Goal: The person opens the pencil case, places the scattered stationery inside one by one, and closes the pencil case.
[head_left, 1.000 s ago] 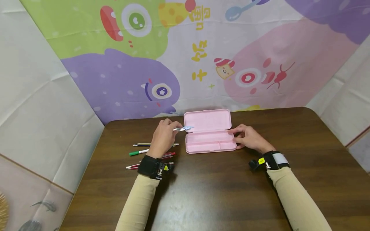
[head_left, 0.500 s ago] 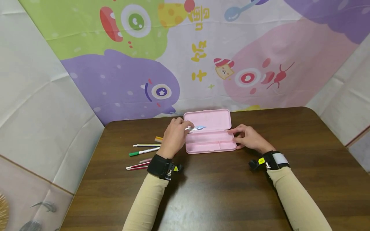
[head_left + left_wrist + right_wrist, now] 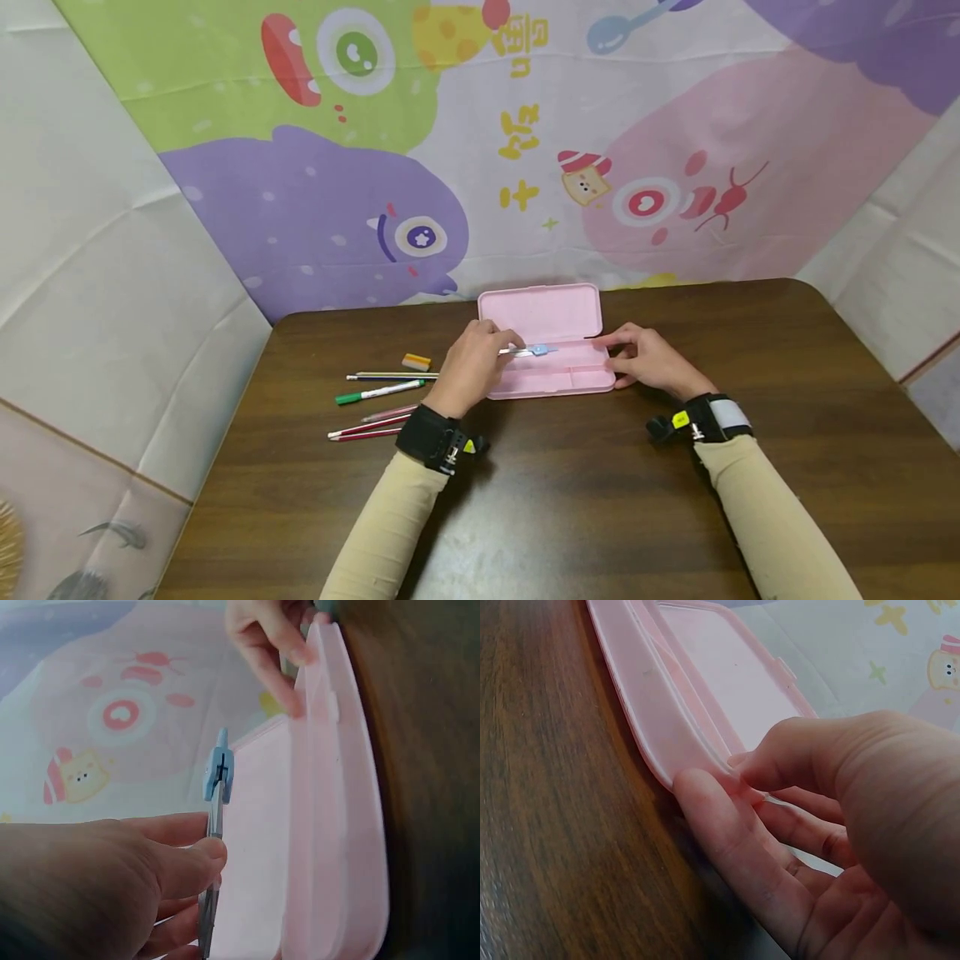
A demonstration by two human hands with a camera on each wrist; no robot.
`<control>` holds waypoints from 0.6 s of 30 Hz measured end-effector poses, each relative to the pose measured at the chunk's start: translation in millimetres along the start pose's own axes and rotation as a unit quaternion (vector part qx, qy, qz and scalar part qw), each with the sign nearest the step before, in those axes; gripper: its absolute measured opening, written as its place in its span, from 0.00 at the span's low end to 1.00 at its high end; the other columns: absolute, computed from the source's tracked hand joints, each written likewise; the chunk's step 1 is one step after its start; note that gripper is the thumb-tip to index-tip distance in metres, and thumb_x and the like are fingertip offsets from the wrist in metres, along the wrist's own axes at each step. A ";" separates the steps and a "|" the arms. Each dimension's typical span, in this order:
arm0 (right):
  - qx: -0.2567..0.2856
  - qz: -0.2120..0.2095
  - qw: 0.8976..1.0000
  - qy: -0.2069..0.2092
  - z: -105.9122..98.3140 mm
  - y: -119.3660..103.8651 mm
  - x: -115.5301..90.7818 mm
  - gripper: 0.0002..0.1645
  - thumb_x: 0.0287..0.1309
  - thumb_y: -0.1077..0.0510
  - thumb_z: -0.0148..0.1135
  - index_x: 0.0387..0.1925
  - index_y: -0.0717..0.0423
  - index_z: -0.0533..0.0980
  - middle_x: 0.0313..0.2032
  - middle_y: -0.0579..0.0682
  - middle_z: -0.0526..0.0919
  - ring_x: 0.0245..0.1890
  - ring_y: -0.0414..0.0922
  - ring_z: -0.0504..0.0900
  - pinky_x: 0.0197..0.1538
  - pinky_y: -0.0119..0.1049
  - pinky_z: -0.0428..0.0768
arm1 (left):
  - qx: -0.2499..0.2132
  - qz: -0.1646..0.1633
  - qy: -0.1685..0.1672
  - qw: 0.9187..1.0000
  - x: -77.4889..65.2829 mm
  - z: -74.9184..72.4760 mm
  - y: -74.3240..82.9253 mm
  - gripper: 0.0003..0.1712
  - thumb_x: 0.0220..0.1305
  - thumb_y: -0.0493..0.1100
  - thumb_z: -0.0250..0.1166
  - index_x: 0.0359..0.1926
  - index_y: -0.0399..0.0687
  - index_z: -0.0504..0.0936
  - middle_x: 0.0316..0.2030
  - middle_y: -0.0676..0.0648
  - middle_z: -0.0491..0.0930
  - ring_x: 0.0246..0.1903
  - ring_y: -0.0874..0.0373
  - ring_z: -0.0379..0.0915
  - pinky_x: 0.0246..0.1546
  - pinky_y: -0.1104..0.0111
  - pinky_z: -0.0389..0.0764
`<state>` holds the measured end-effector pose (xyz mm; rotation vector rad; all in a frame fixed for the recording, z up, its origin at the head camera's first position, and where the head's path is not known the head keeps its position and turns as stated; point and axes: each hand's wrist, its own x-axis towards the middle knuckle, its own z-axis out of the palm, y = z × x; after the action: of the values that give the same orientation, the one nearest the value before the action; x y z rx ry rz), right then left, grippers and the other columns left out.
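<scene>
Take the box (image 3: 553,393) as the dial, with 12 towards the wall. Over the last second the left hand (image 3: 474,358) has carried the compass (image 3: 540,350) from beside the left edge of the open lid (image 3: 551,310), across its face, and down to the rear compartment (image 3: 582,359), the long one on the 12 o'clock side. The compass now lies roughly lengthwise over that compartment, its blue head towards 3 o'clock and its legs back towards 9; whether it touches the floor I cannot tell.

The left hand pinches the legs between thumb and fingers, with no sign of release. So, as I judge it, the compass is lined up with the compartment but not yet put down.

The right hand (image 3: 654,360) has stayed put at 3 o'clock, thumb and fingers closed on the box's end wall, which probably keeps it steady.

The left hand's shift has also uncovered the eraser (image 3: 417,362), at 9 o'clock and well apart from the box. The striped pencils (image 3: 390,377) and green marker (image 3: 382,391) lie near 9 too, the red pencils (image 3: 367,429) between 8 and 9. All these remain on the table (image 3: 570,517).
</scene>
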<state>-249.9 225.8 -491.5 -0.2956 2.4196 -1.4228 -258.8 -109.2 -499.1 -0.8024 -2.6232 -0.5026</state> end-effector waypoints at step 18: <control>0.002 -0.005 1.000 -0.002 -0.5 0.0 0.2 0.27 0.75 0.67 0.70 0.72 0.67 0.81 0.57 0.65 0.73 0.41 0.47 0.80 0.40 0.31 0.92 | -0.020 0.015 -0.064 0.998 -3.3 39.1 -8.5 0.12 0.70 0.42 0.80 0.50 0.64 0.95 0.38 0.51 0.89 0.43 0.53 0.82 0.46 0.58 0.87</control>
<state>-250.2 226.1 -491.3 -0.3089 2.4154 -1.4291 -269.9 -100.7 -536.7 -0.9131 -2.7216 -0.5119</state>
